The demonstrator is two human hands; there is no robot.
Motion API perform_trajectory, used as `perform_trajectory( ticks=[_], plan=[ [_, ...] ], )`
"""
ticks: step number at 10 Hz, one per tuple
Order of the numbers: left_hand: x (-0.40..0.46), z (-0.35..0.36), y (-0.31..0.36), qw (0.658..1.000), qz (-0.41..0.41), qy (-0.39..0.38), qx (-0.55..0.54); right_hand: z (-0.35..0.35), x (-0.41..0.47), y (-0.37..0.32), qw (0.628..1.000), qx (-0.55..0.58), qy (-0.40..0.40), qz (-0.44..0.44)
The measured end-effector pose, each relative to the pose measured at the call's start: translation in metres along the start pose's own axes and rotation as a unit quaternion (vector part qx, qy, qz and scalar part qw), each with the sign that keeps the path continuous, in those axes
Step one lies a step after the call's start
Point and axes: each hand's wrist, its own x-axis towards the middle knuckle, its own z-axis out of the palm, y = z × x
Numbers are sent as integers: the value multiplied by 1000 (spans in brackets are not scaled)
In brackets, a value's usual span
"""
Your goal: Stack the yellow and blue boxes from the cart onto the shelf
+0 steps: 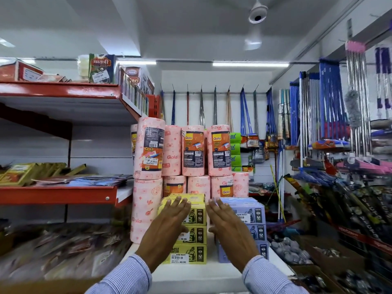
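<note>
A stack of three yellow boxes (194,234) stands on a white shelf (197,274) in front of me. Right beside it stands a stack of blue boxes (255,219), also three high. My left hand (167,228) lies flat, fingers spread, against the front and left side of the yellow stack. My right hand (227,225) is flat with fingers apart at the left front of the blue stack, in the gap between the stacks. Neither hand holds a box. No cart is in view.
Pink kitchen-towel rolls (184,153) are piled behind and left of the boxes. Red shelves (59,194) with packets run along the left. Brooms and mops (331,115) hang on the right, with bins of goods (290,249) below them.
</note>
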Motion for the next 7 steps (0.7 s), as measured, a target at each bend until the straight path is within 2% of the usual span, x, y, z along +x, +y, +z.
perform_trajectory(
  ticks=[3, 5, 7],
  plan=[
    [43, 33, 59, 998, 67, -2, 1, -13, -33, 79, 996, -58, -29, 60],
    [47, 28, 81, 996, 57, 37, -50, 0, -34, 96, 997, -28, -31, 63],
    [50, 36, 86, 995, 17, 15, -92, 8, -36, 105, 999, -29, 8, 43]
  ],
)
